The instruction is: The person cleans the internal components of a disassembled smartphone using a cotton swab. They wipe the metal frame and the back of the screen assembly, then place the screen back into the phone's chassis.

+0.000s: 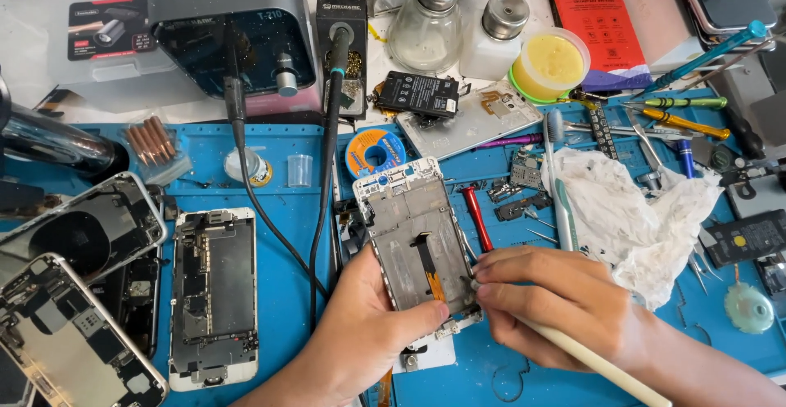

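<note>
My left hand (364,337) grips the lower end of an opened silver phone frame (413,239), tilted on the blue work mat (286,235). An orange flex cable (431,274) runs down the frame's middle. My right hand (557,300) holds a cream-coloured stick tool (602,366), with its tip pressed against the frame's lower right edge, beside my left thumb.
Several opened phones (213,296) lie at the left. A soldering station (229,30) with black cables stands at the back. A crumpled white tissue (634,214), a red-handled tool (476,217), screwdrivers (684,120), glass bottles (426,18) and a yellow paste tub (550,61) crowd the right and back.
</note>
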